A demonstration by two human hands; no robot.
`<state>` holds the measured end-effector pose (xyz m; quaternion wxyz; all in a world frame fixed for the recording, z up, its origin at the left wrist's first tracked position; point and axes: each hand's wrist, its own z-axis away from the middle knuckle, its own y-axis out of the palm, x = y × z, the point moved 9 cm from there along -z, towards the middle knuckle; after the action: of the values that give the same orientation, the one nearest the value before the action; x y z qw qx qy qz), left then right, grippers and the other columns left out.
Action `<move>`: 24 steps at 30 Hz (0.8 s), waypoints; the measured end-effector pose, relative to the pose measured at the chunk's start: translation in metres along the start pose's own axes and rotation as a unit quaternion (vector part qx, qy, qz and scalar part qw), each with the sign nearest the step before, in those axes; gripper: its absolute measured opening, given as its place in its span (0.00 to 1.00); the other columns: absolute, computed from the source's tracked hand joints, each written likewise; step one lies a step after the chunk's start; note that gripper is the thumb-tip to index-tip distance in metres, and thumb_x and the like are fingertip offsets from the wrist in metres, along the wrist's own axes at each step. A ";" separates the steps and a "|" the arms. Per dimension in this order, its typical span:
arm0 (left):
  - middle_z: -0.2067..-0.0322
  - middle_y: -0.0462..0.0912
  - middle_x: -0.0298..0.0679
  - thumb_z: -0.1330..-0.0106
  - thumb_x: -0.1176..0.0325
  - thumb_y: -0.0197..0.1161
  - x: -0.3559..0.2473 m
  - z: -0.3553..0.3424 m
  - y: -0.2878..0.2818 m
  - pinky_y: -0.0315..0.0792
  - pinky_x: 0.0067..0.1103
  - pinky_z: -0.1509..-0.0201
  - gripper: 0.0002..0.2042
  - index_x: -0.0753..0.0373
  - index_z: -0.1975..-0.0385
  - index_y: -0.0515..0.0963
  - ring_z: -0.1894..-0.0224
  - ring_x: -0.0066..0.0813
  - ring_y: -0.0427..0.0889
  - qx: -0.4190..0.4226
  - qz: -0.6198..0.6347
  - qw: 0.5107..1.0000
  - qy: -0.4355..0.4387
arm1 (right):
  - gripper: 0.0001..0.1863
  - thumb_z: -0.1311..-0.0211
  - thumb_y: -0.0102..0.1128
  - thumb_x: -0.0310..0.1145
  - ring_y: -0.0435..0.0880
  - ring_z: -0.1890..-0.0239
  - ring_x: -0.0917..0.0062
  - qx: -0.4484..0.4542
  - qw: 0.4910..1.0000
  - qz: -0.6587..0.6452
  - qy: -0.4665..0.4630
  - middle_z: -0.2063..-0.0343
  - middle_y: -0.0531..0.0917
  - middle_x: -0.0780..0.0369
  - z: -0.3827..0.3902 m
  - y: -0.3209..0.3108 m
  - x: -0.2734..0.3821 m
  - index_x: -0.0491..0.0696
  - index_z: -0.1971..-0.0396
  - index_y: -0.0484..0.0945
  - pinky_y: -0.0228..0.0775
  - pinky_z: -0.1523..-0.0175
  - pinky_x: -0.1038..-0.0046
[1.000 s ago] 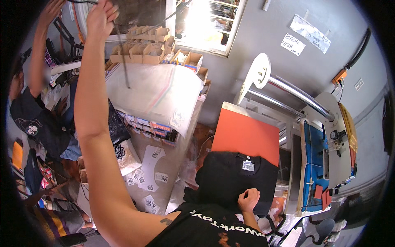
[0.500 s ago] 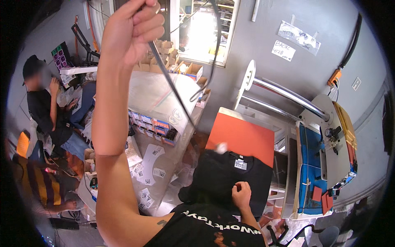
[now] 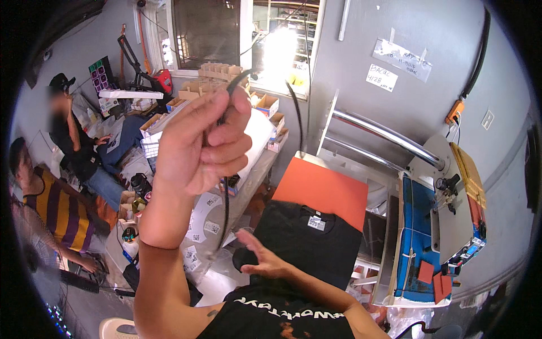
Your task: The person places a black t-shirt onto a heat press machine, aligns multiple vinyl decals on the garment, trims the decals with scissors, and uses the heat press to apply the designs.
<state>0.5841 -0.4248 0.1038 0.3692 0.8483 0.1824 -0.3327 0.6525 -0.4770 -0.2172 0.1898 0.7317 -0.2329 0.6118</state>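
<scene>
My left hand [image 3: 206, 141] is raised at the upper middle, closed around a thin black cable [image 3: 227, 206]. One end of the cable sticks up past my fingers, and a length hangs below my hand; its blurred lower tip is hard to make out. A folded black T-shirt [image 3: 299, 243] lies flat on an orange-red board [image 3: 324, 183], with a pale label at its collar. By the shirt's left edge is my right hand [image 3: 265, 257], holding nothing, with fingers apart. Whether it touches the cloth I cannot tell.
On the right stands a press-like machine [image 3: 415, 237] with metal bars and a blue pad. To the left, a worktable [image 3: 240, 200] carries boxes and printed sheets. Another black cable [image 3: 298, 110] hangs before the window. Two people sit at far left.
My left hand has come down from the top edge, still gripping the cable. My right hand has shifted left across the shirt, and its curled fingers have spread. The view has turned slightly left.
</scene>
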 end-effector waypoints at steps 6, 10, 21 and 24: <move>0.79 0.63 0.29 0.22 0.62 0.44 0.018 0.033 0.000 0.53 0.14 0.84 0.14 0.68 0.55 0.73 0.85 0.14 0.57 -0.094 -0.063 0.994 0.009 | 0.21 0.28 0.53 0.47 0.79 0.53 0.73 0.142 0.963 0.031 0.225 0.56 0.83 0.55 0.038 0.065 -0.092 0.43 0.52 0.80 0.68 0.44 0.70; 0.81 0.71 0.32 0.24 0.65 0.46 0.027 0.075 -0.025 0.66 0.18 0.80 0.13 0.69 0.58 0.75 0.86 0.20 0.69 -0.176 -0.410 0.893 -0.060 | 0.25 0.27 0.48 0.50 0.78 0.48 0.61 0.113 0.917 0.351 0.155 0.51 0.80 0.51 0.069 0.047 -0.087 0.42 0.54 0.80 0.69 0.42 0.61; 0.71 0.82 0.57 0.32 0.67 0.53 0.152 0.205 -0.202 0.75 0.39 0.57 0.16 0.69 0.50 0.77 0.63 0.53 0.83 -0.274 -0.747 0.558 -0.237 | 0.32 0.34 0.49 0.61 0.84 0.58 0.52 0.223 0.855 0.356 0.304 0.65 0.85 0.48 0.121 0.106 -0.176 0.42 0.63 0.85 0.74 0.50 0.58; 0.67 0.83 0.56 0.34 0.67 0.56 0.190 0.246 -0.255 0.75 0.40 0.54 0.16 0.69 0.51 0.77 0.60 0.54 0.83 -0.241 -0.799 0.499 -0.233 | 0.29 0.34 0.53 0.57 0.85 0.62 0.55 0.200 0.854 0.276 0.393 0.69 0.86 0.49 0.130 0.108 -0.215 0.42 0.65 0.85 0.74 0.54 0.60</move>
<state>0.4724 -0.4276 -0.2825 0.1654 0.1106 0.7635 -0.6144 0.6645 -0.6154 -0.4526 -0.0622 0.3576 -0.2037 0.9093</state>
